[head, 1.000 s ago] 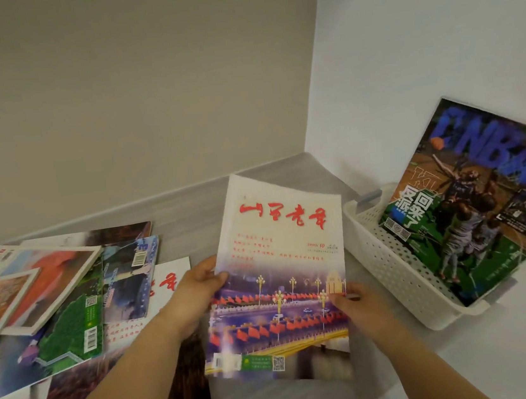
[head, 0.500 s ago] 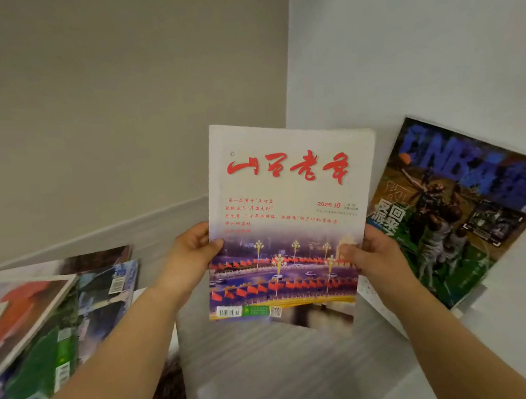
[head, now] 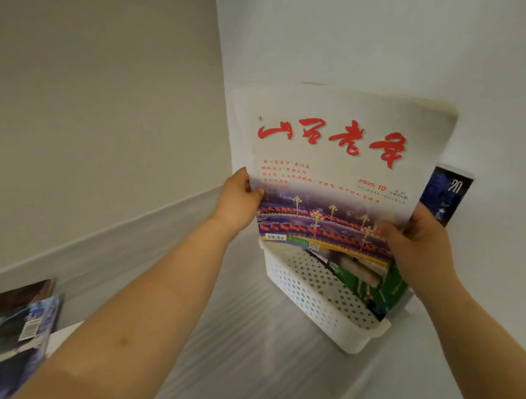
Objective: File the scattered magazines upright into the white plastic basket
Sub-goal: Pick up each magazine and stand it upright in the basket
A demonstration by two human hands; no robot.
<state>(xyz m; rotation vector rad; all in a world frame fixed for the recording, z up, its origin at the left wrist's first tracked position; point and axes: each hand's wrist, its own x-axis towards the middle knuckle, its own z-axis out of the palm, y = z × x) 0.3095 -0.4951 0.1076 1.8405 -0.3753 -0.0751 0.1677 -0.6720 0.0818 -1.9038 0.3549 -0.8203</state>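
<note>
Magazine (head: 333,164) pinched between left grip (head: 239,202) and right grip (head: 420,246) above basket (head: 313,296); dark magazine (head: 447,196) behind.

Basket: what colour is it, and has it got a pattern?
The basket is white, dotted with rows of small holes, seen in the head view.

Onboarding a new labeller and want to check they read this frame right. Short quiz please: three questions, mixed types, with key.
1. True or false: the white basket is empty.
2. How many hands grip the red-titled magazine? A) one B) both C) neither
3. Where do the unfiled magazines lie?

Key:
1. False: a blue-and-green magazine already stands in it, leaning toward the wall.
2. B: the left hand holds its left edge, the right hand its lower right corner.
3. In a pile at the far left of the table.
</note>
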